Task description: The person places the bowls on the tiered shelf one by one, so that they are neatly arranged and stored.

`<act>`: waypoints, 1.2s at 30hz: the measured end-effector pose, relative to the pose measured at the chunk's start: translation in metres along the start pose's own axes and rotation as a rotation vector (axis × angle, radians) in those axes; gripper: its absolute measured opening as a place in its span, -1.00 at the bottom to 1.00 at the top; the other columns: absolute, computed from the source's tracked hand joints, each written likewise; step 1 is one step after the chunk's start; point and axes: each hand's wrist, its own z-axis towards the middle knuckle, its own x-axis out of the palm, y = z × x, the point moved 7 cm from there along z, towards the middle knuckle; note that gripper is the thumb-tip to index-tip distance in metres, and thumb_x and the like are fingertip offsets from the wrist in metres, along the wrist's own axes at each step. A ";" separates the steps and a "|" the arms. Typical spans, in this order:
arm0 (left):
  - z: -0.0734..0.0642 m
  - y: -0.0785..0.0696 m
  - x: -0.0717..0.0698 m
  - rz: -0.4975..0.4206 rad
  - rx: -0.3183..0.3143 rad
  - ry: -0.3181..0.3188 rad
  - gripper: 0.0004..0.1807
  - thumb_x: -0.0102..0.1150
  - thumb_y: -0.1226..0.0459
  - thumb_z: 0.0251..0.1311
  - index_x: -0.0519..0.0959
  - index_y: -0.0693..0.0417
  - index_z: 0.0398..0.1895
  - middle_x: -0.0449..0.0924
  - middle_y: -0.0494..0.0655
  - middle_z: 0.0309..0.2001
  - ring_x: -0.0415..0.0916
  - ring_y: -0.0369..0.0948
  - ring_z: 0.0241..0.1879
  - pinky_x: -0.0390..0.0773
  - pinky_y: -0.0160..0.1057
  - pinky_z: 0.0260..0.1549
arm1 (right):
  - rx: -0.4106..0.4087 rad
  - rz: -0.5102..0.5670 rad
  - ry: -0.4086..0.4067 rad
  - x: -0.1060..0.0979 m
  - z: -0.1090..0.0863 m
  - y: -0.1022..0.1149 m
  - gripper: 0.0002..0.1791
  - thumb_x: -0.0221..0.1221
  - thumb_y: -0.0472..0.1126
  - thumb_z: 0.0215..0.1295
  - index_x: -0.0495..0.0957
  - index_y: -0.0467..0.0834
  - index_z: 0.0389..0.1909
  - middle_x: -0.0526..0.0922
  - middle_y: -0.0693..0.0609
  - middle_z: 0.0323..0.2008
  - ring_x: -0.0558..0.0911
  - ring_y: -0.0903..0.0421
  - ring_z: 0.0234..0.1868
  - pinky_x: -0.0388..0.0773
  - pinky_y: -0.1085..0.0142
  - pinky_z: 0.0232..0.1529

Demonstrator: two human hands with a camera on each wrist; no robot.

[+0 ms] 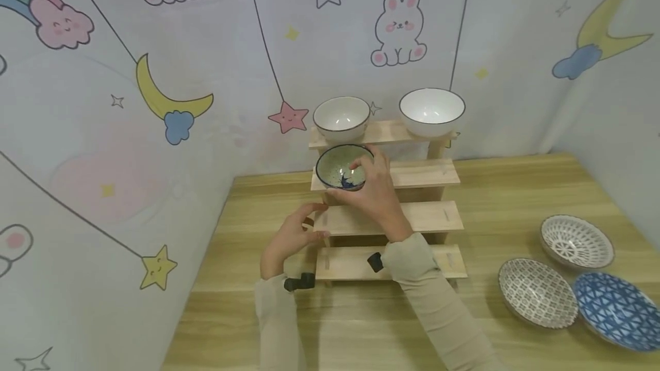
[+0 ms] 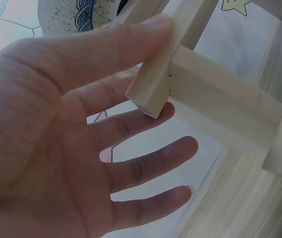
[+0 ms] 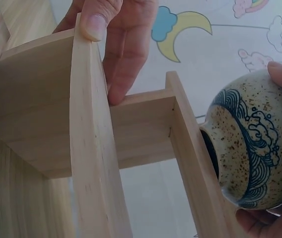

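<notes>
I have the right hand [image 1: 376,190] gripping the speckled bowl [image 1: 334,164] at the 2nd tier of the wooden rack [image 1: 430,217], centre frame; the left hand [image 1: 294,237] pinches its edge. 2 white bowls [image 1: 432,109] sit on top; 3 patterned bowls [image 1: 538,293] seem left to shelve, lower right.

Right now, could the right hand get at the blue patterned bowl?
Probably not yet: the right hand grips the speckled bowl at the rack, though nothing visible covers the blue patterned bowl.
</notes>
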 end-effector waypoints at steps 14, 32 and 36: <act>0.001 -0.001 0.003 -0.013 0.007 0.003 -0.32 0.39 0.26 0.24 0.38 0.15 0.42 0.36 0.08 0.40 0.45 0.13 0.08 0.52 0.11 0.04 | 0.031 0.038 0.052 -0.022 -0.010 -0.003 0.00 0.63 -0.03 -0.09 0.27 -0.26 0.30 0.05 -0.30 0.52 0.11 -0.24 0.51 0.18 -0.21 0.39; 0.001 -0.001 0.000 -0.008 -0.013 0.014 -0.30 0.39 0.25 0.23 0.37 0.14 0.43 0.35 0.09 0.41 0.46 0.15 0.09 0.54 0.10 0.01 | -0.059 0.021 -0.070 -0.072 -0.015 -0.001 -0.03 0.47 0.16 0.10 0.30 -0.39 0.31 0.26 -0.35 0.40 0.29 -0.22 0.40 0.25 -0.16 0.36; 0.002 0.001 0.000 -0.003 -0.018 0.014 -0.29 0.40 0.24 0.23 0.37 0.11 0.43 0.36 0.06 0.41 0.46 0.14 0.08 0.54 0.09 0.00 | -0.081 0.026 -0.100 -0.085 -0.017 -0.006 -0.09 0.45 0.15 0.14 0.33 -0.39 0.27 0.29 -0.32 0.36 0.36 -0.21 0.31 0.36 -0.23 0.23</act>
